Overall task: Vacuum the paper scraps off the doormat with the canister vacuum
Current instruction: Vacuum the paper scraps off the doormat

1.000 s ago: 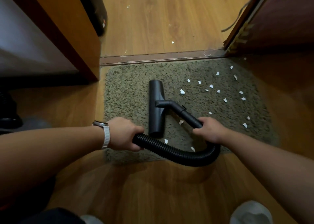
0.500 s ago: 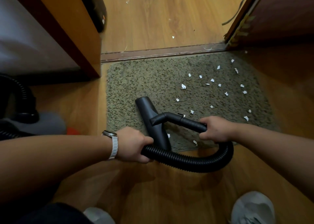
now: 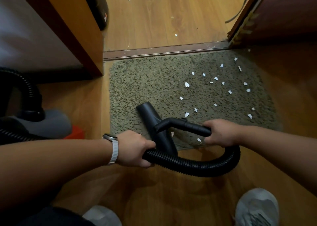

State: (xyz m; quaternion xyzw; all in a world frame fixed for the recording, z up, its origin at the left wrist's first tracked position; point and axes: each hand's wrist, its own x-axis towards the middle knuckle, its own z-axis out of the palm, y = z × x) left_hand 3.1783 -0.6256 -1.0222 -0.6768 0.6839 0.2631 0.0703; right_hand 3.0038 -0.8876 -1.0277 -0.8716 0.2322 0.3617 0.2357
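An olive shag doormat [image 3: 154, 81] lies before a doorway. Several white paper scraps [image 3: 187, 84] dot its right half, and two lie near its front edge. The black floor nozzle [image 3: 151, 117] rests on the mat's front left part, angled toward the far left. My right hand [image 3: 221, 133] grips the black wand handle [image 3: 188, 125] behind the nozzle. My left hand [image 3: 135, 148] holds the ribbed black hose [image 3: 197, 165], which loops over the wood floor between both hands. The grey canister [image 3: 42, 124] sits at the left with its hose plugged in.
A wooden door frame post [image 3: 80, 28] stands at the left and a dark door [image 3: 283, 11] at the right. A brown threshold strip [image 3: 164, 51] borders the mat's far edge. A few scraps lie on the wood floor beyond. My shoes [image 3: 257, 208] are at the bottom.
The nozzle has been pulled back toward me across the mat's left side and has tilted to the left. Both hands came back with it. The canister has come into view at the left.
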